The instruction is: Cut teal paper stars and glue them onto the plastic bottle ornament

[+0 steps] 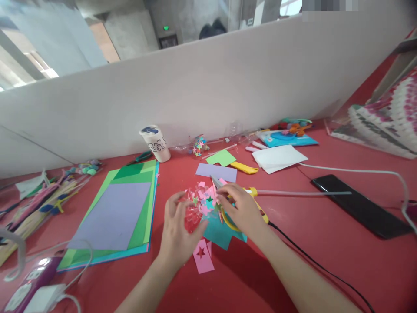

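My left hand (178,226) is open, its fingers spread and curved at the left side of a clear plastic piece (193,209). Pink, teal and green paper stars (208,202) lie in a cluster on and beside that plastic. From the right, my right hand (243,206) reaches in with thumb and forefinger bent together by the stars. What they pinch, if anything, is too small to make out. Partly under this hand are scissors with yellow handles (230,221) and a yellow glue gun (262,214) with a clear glue stick (293,193). Teal paper (216,232) lies below the stars.
Pink paper with a star cut-out (204,261) lies in front. Coloured sheets (114,213) are stacked left. Behind stand a white cup (158,145) and a star-covered ball (199,145). A yellow cutter (245,168), white paper (278,158) and black phone (361,206) lie right. Cables cross the table.
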The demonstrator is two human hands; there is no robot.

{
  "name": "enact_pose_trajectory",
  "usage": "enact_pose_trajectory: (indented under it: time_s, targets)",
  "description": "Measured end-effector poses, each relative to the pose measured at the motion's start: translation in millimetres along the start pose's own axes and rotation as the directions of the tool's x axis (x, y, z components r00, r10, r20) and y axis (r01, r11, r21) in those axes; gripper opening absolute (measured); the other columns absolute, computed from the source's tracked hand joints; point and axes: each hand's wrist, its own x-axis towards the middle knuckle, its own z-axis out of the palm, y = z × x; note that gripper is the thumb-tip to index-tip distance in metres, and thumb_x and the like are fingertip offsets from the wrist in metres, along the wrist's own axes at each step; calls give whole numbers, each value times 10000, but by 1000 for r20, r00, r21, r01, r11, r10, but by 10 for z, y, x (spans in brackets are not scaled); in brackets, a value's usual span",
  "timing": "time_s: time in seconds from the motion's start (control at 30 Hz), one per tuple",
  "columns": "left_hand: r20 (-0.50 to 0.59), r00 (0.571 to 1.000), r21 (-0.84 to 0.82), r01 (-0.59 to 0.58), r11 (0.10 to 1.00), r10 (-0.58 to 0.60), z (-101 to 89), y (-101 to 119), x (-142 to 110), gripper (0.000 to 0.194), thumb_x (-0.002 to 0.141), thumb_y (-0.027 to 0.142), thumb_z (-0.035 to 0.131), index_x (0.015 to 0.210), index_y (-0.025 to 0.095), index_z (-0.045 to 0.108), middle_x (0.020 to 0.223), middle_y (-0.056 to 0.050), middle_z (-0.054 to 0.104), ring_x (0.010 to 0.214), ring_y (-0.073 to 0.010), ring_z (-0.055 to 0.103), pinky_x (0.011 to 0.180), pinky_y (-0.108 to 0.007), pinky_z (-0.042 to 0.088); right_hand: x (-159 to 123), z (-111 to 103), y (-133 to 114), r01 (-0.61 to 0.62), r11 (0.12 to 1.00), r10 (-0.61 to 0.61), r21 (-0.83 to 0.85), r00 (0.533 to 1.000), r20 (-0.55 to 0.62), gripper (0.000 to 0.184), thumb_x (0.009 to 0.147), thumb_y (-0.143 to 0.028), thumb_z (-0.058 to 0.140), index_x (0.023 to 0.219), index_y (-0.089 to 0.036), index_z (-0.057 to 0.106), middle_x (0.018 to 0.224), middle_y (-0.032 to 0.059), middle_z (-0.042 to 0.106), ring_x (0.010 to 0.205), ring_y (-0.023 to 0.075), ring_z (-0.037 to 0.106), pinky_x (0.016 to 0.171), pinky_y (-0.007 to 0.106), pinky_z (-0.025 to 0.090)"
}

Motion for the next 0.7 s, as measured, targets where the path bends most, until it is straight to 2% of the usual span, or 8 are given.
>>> enact_pose_trajectory:
  time_s: [0.1, 0.23, 0.4, 0.7]
  targets:
    - [24, 998, 82, 62, 995, -64, 107, 130, -43, 264, 782, 303, 664, 1003, 229, 540, 1310, -121, 406, 1239, -325, 422, 964, -572, 428, -20, 3, -69, 80, 997, -80, -15, 997, 22, 135, 831, -94, 514, 793, -204, 582, 873, 57, 625, 909, 231, 619, 851, 414, 496]
    - [-23, 996, 119, 89, 989, -87, 202, 145, -10, 172, 817, 274, 614, 974, 218, 571, 1318, -126, 401, 1250, -323, 415, 989, -574, 407, -55, 16, -117, 178, 982, -175, -67, 983, 60, 182, 777, -65, 566, 900, -194, 602, 1000, 98, 613, 1079, 280, 553, 972, 484, 437]
    - [-12, 997, 96, 78, 992, -77, 154, 118, 17, 151, 821, 227, 597, 969, 219, 568, 1308, -124, 420, 1245, -312, 434, 975, -565, 427, -85, 49, -117, 233, 963, -220, -133, 970, 102, 206, 764, -50, 576, 923, -176, 614, 1051, 130, 603, 1167, 337, 492, 972, 553, 425]
    - [23, 994, 31, 108, 994, -109, 95, 50, 0, 166, 819, 211, 593, 981, 229, 562, 1288, -107, 433, 1230, -292, 444, 976, -523, 433, -81, 94, -69, 242, 960, -235, -140, 970, 63, 182, 799, -71, 546, 922, -200, 584, 1017, 111, 600, 1142, 320, 506, 956, 555, 441]
